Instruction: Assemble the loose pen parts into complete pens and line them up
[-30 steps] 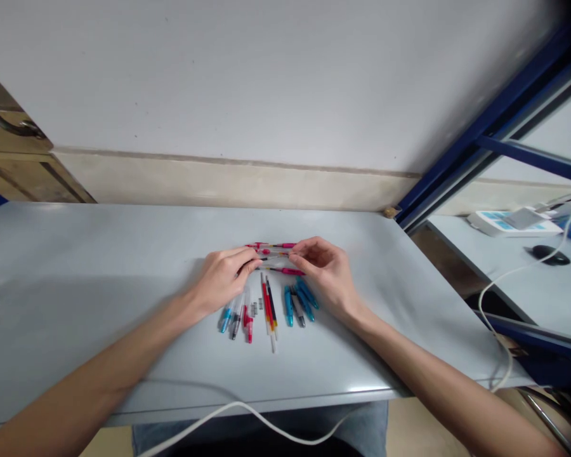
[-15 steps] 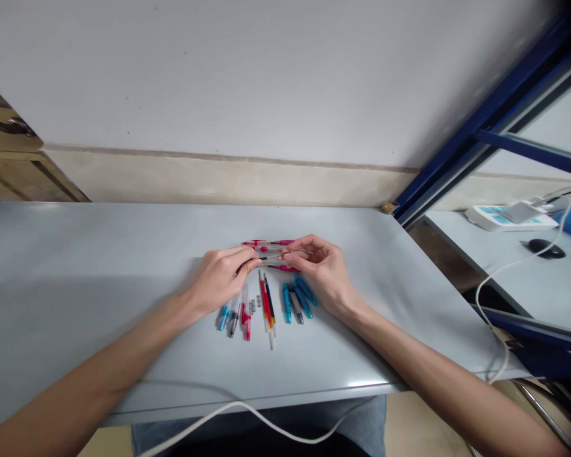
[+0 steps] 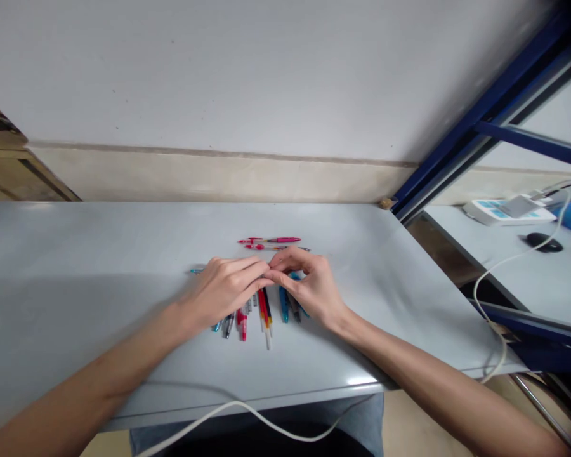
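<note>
Basically, a bare left hand (image 3: 223,289) and a bare right hand (image 3: 311,285) are held low over a pale grey desk (image 3: 99,247), about midway along it and a bit nearer the front edge. The fingers (image 3: 247,270) of each hand are kept pressed together, and the fingertips of the two hands are brought into contact just above the pens. Whether anything is pinched between them can't really be told from this view. A fan of slim plastic pens (image 3: 265,314) is partly covered by both hands, with a teal-blue pen (image 3: 284,306) sitting under the right hand and a red plastic pen (image 3: 242,325) just below the left. Two slim pink-and-clear pens (image 3: 269,240) are laid side by side beyond the hands, toward the back edge, and are touched by neither hand. Off past the desk's right corner, a white power strip (image 3: 509,212) and a black computer mouse (image 3: 544,240) are seen on a second, lower desk, framed by a dark blue metal rack (image 3: 504,108).
</note>
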Tool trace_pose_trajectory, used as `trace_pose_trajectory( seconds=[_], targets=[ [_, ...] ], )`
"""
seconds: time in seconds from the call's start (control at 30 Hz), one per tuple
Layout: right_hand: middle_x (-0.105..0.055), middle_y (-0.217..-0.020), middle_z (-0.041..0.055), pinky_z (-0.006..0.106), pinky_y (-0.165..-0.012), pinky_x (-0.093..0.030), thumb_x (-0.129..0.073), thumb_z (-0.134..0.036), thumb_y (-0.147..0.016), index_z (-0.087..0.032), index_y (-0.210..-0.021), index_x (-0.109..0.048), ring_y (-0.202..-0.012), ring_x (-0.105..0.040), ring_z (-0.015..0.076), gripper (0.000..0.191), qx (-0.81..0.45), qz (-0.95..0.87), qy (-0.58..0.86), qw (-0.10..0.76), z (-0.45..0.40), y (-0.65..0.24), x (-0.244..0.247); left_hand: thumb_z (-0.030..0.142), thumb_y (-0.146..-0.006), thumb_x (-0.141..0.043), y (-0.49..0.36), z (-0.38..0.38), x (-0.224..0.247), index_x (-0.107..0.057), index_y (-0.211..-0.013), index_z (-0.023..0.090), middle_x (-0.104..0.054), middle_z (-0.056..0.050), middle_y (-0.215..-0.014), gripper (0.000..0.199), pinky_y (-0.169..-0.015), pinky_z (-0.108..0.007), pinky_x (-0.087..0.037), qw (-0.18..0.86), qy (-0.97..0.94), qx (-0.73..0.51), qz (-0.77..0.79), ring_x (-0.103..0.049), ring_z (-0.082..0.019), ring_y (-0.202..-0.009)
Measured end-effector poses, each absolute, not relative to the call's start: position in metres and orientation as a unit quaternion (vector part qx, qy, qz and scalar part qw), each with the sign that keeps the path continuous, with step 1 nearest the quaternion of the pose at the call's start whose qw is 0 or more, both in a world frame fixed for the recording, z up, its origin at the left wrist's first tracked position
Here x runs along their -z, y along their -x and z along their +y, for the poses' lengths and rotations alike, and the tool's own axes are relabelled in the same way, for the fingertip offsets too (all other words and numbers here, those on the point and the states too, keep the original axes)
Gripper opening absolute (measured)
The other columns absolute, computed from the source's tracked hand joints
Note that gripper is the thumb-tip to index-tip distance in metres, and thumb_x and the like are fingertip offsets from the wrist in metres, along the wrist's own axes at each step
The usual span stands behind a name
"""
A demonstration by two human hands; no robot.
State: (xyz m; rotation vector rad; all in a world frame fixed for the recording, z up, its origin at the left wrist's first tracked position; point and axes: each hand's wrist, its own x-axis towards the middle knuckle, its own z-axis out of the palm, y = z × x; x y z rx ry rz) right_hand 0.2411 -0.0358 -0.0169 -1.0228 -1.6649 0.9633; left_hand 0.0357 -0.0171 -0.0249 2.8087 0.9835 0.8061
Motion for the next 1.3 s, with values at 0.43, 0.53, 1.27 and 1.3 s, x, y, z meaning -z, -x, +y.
trace_pose_trajectory(
  seconds=[0.43, 0.53, 1.27, 1.3],
  targets=[
    [-0.058, -0.055, -0.0027, 0.024, -0.049, -0.033, -0.069, -0.036, -0.087, -0.019, -0.067, -0.064, -0.050, -0.045, 0.0105, 0.027, -0.375, -0.802, 0.452, 0.105, -0.005, -0.310, -0.015, 0.033, -0.107, -0.046, -0.029, -0.010, 0.033, -0.067, -0.113, 0.024, -0.077, -0.001, -0.093, 0.024, -0.062, -0.027, -0.045, 0.017, -0.893, -0.247, 0.377, -0.071, -0.016, -0.071],
    [-0.061, -0.060, -0.0020, 0.024, -0.051, -0.035, -0.069, -0.026, -0.084, -0.019, -0.068, -0.066, -0.052, -0.047, 0.0106, 0.018, -0.312, -0.823, 0.466, 0.093, -0.010, -0.302, -0.011, 0.032, -0.107, -0.047, -0.031, -0.011, 0.031, -0.066, -0.110, 0.023, -0.075, 0.000, -0.092, 0.021, -0.063, -0.026, -0.045, 0.032, -0.892, -0.250, 0.375, -0.069, -0.015, -0.070],
    [-0.065, -0.064, -0.0015, 0.021, -0.046, -0.044, -0.071, -0.030, -0.085, -0.017, -0.079, -0.058, -0.049, -0.056, 0.0090, 0.019, -0.584, -0.673, 0.394, 0.227, -0.008, -0.295, -0.008, 0.026, -0.107, -0.043, -0.036, -0.016, 0.033, -0.060, -0.093, 0.021, -0.066, 0.001, -0.081, 0.022, -0.059, -0.027, -0.035, 0.057, -0.910, -0.240, 0.334, -0.058, -0.012, -0.061],
    [-0.063, -0.064, -0.0019, 0.021, -0.048, -0.044, -0.073, -0.030, -0.084, -0.017, -0.081, -0.060, -0.051, -0.055, 0.0089, 0.018, -0.573, -0.678, 0.391, 0.243, -0.008, -0.293, -0.006, 0.025, -0.107, -0.043, -0.036, -0.016, 0.033, -0.060, -0.092, 0.020, -0.066, 0.001, -0.081, 0.022, -0.059, -0.027, -0.035, 0.059, -0.909, -0.243, 0.332, -0.058, -0.012, -0.061]
  ],
)
